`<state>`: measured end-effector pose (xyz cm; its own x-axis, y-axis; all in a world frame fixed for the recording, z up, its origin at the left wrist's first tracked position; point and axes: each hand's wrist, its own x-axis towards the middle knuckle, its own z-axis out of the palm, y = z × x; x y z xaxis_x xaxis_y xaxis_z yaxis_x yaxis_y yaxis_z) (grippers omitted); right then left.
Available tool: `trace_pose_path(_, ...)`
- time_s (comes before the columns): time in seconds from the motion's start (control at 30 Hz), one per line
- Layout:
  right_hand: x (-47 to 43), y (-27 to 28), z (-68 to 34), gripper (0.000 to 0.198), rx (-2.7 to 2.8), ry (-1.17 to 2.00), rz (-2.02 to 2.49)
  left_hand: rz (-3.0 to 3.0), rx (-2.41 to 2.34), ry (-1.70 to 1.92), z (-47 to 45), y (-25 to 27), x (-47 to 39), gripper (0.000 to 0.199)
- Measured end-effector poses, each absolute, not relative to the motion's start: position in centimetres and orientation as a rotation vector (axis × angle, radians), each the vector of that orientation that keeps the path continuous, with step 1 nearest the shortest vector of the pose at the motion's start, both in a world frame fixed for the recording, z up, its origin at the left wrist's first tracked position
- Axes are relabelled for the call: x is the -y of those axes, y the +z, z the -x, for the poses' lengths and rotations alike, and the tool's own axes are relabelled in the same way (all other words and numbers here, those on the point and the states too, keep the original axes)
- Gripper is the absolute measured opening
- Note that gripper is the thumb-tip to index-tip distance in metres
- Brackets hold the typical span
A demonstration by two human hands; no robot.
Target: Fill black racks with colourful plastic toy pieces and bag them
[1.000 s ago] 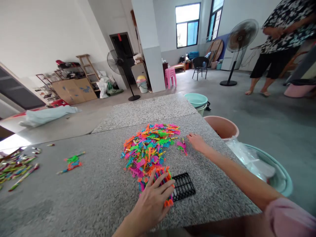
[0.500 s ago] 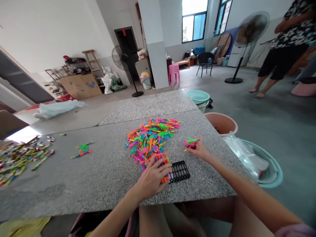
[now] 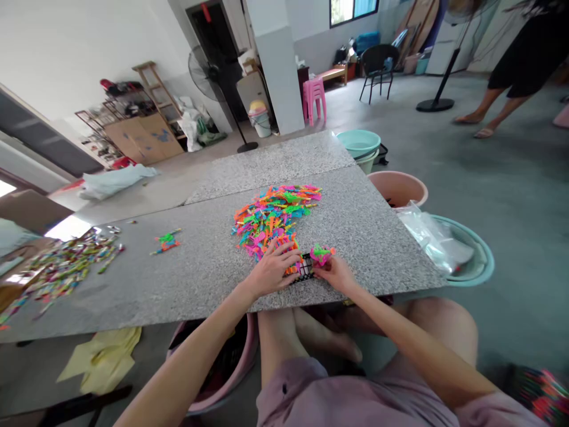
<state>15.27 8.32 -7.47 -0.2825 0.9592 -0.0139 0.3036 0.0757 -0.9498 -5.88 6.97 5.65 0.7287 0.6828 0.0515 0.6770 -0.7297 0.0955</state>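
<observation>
My left hand (image 3: 270, 273) lies with fingers spread over a row of orange and pink plastic pieces (image 3: 292, 242) set in a black grid tray (image 3: 306, 270). Fingers of my right hand (image 3: 338, 276) are closed on a small bunch of pink and green plastic pieces (image 3: 320, 254), held at the tray's right end. What these pieces are is too small to tell. Just behind the tray spreads a heap of bright plastic pieces (image 3: 275, 216) in orange, pink, green, blue and yellow, some with thin sticks.
On the left of the granite table (image 3: 200, 279) lie many slim coloured sticks (image 3: 75, 261) and a few loose pieces (image 3: 167, 242). Beyond the right edge stand a peach basin (image 3: 418, 188) and a teal basin (image 3: 486, 267) with clear plastic bags. A person (image 3: 511, 83) stands far right.
My right hand has moved left with its bunch, from the bare tabletop to the tray's right end. My left hand stays on the tray. The view has tilted down.
</observation>
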Motion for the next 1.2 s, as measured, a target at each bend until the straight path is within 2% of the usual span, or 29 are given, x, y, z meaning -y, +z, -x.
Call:
trace_pose_path(0.13, -7.8, -6.4, -13.4, 0.012, 1.834, 0.993, 1.379, -2.848, -1.127, 0.127, 5.9, 5.5, -7.1, 0.027)
trace_pose_path(0.27, -7.7, -4.4, -12.6, 0.003, 2.017, 0.834, 1.504, -2.856, -1.131, 0.127, 5.9, 5.5, -7.1, 0.029)
trace_pose_path(0.5, -7.0, -4.2, -12.2, 0.005, 1.917, 0.905, 1.569, -2.846, -1.117, 0.198, 6.0, 5.2, -7.1, 0.029)
trace_pose_path(0.7, -7.5, -4.8, -12.0, 0.004, 2.044, 0.812, 1.670, -2.832, -1.100, 0.244, 6.0, 5.1, -7.2, 0.028)
trace_pose_path(0.9, -8.5, -3.8, -10.3, 0.019, 2.281, 0.770, 1.713, -2.765, -1.113, 0.233, 6.0, 5.4, -7.1, 0.026)
trace_pose_path(1.07, -7.7, -3.9, -9.4, 0.031, 2.286, 0.776, 1.717, -2.709, -1.137, 0.161, 5.6, 6.6, -6.8, 0.065)
trace_pose_path(1.1, -7.5, -4.0, -9.6, 0.033, 2.292, 0.785, 1.673, -2.716, -1.159, 0.140, 5.5, 6.7, -6.7, 0.065)
trace_pose_path(1.2, -9.1, -4.2, -11.5, 0.028, 2.361, 0.874, 1.503, -2.752, -1.249, 0.130, 5.3, 6.5, -6.6, 0.043)
